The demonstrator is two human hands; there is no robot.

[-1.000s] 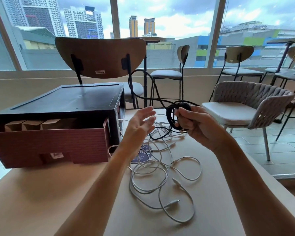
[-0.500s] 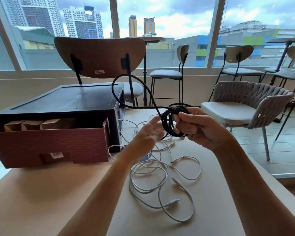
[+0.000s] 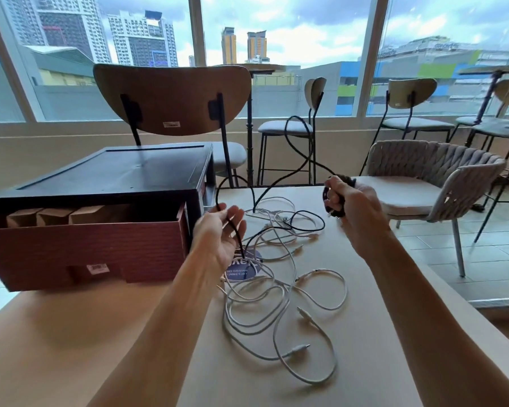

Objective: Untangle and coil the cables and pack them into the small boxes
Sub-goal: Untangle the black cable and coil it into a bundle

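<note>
- The small boxes point(image 3: 53, 215) stand in a row inside the red box point(image 3: 80, 248) by the table's point(image 3: 388, 333) left edge. They are within reach, so I leave them until a coil is finished.
- My left hand point(image 3: 215, 240) is palm up with its fingers loosely straight. The black cable point(image 3: 236, 234) lies across the palm and is not squeezed. I judge that this hand should work as a guide, letting the cable slide through and feeding one even loop at a time.
- From the palm the black cable rises in a wide arc over the table's far edge, and another stretch of it lies across the white cables point(image 3: 299, 346). I should lift it slowly, or it may drag the white ones along.
- The white cables lie loose and tangled in the middle of the table. They wait their turn.
- My right hand point(image 3: 354, 207) is closed in a fist round the loops already wound, just above the far edge. It should hold firm, so the loops do not spring open, and take each new turn at the same size, small enough for a box.
</note>
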